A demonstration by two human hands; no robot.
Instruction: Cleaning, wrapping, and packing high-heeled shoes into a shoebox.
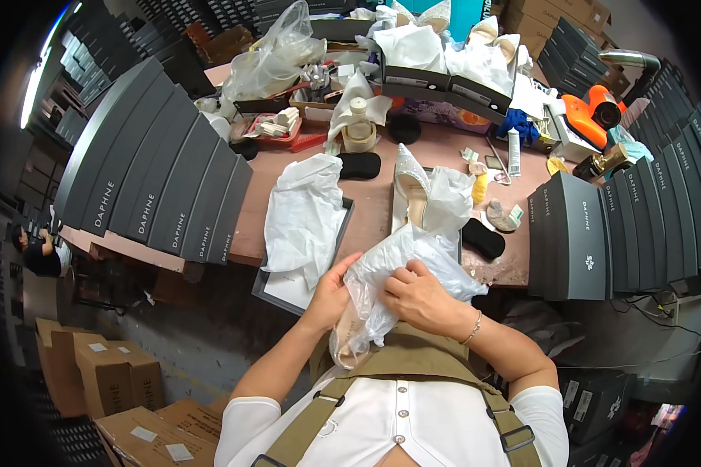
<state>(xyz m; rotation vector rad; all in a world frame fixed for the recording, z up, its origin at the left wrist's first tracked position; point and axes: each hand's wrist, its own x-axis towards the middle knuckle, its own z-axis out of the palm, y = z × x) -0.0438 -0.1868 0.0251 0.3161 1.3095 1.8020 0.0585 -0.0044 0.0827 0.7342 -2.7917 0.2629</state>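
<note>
Close to my body, a pale shoe (349, 336) shows through a crinkled clear plastic bag (436, 257). My left hand (329, 297) pinches the left edge of this wrapping. With curled fingers, my right hand (422, 300) grips the plastic on the right, a short way from the left hand. Just beyond them a glittery pointed shoe (411, 187) lies sole up in a box, beside crumpled white tissue (450, 196). To the left, an open shoe box (288, 289) holds white tissue paper (302, 210). Part of the bagged shoe is hidden by plastic and fingers.
Dark shoe boxes stand in a left row (144, 175) and a right row (576, 233). At the back are a glue bottle (358, 117), open boxes of shoes (417, 78) and an orange heat gun (584, 121). A black pad (483, 238) lies right of the bag.
</note>
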